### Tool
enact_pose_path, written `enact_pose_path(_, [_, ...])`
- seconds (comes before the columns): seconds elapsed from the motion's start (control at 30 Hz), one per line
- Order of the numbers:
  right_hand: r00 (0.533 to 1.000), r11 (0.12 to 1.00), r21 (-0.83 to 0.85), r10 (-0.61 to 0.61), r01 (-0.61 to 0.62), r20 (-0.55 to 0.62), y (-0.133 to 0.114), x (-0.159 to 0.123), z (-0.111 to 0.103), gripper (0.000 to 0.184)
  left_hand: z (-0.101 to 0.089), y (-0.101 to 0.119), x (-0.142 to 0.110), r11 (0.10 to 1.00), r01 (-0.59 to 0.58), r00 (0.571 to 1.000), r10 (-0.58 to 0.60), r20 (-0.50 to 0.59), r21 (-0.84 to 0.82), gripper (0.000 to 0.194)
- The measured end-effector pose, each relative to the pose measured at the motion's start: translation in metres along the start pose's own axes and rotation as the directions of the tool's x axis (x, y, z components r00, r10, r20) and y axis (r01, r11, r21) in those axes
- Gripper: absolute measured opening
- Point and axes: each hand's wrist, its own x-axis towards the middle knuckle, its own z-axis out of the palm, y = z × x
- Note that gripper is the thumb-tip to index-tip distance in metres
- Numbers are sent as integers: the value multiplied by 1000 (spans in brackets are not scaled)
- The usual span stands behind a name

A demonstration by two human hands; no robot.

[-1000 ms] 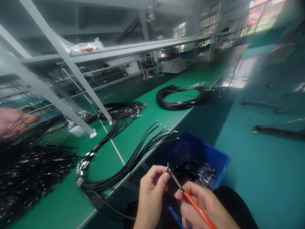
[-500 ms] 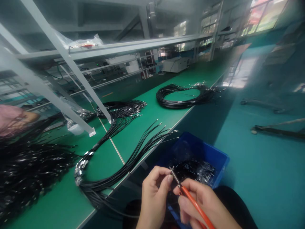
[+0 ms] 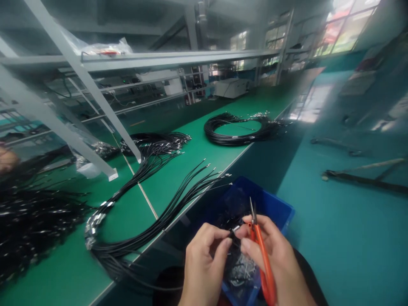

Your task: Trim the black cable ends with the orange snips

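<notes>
Over a blue bin (image 3: 283,212), my left hand (image 3: 207,259) pinches a small black piece (image 3: 232,234) between thumb and forefinger. A silvery tip points from it toward my right hand, and the rest is hidden by the fingers. My right hand (image 3: 274,250) is wrapped round orange-handled long-nose pliers (image 3: 264,263), whose slim jaws point up, slightly parted and away from the piece. The right fingertips come close to the silvery tip; whether they touch it I cannot tell. Small clear and silvery bits (image 3: 240,270) lie in the bin below the hands.
Along the green bench (image 3: 178,178) lies a black cable bundle (image 3: 149,238), bent in a curve. A coiled bundle (image 3: 236,138) sits farther back, and a dark cable pile (image 3: 35,229) at left. Shelf posts (image 3: 105,110) stand on the bench. Part of another person's arm (image 3: 8,160) shows far left.
The pliers have come away from the piece in my left hand and turned upright. My right fingers have moved up to its silvery tip. The view has shifted slightly to the right.
</notes>
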Motion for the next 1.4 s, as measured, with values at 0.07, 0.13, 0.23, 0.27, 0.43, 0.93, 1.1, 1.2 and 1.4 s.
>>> enact_pose_path(0.07, [1000,997,73,3,-2,-9,-1,2,4,36,3,0,-3,999,-35,999,36,-21,24,10])
enact_pose_path(0.13, [1000,993,114,-5,6,-16,0,3,8,35,6,0,-6,996,-68,997,71,-43,54,11])
enact_pose_path(0.23, [999,993,118,-4,8,-41,1,5,11,36,9,-1,-9,988,-106,991,115,-75,114,12])
enact_pose_path(0.27, [998,994,108,2,4,-60,1,5,12,37,10,0,-9,984,-115,988,128,-83,137,12])
enact_pose_path(0.43, [994,998,58,-21,28,-108,4,5,15,36,10,2,-10,986,-76,994,87,-71,146,12])
enact_pose_path(0.93, [981,986,-85,-155,145,-116,3,6,19,31,-5,-1,-1,980,183,979,-174,104,-84,15])
enact_pose_path(1.1, [907,850,-449,-384,276,-170,12,-1,21,18,-5,0,-3,988,150,983,-147,109,-22,14])
enact_pose_path(1.2, [805,663,-601,-591,446,-55,18,-9,19,17,-6,-4,-2,985,164,981,-159,108,-42,12])
enact_pose_path(1.4, [930,852,-419,-365,314,-45,18,-5,9,21,-9,-6,-2,980,189,979,-183,88,-68,14])
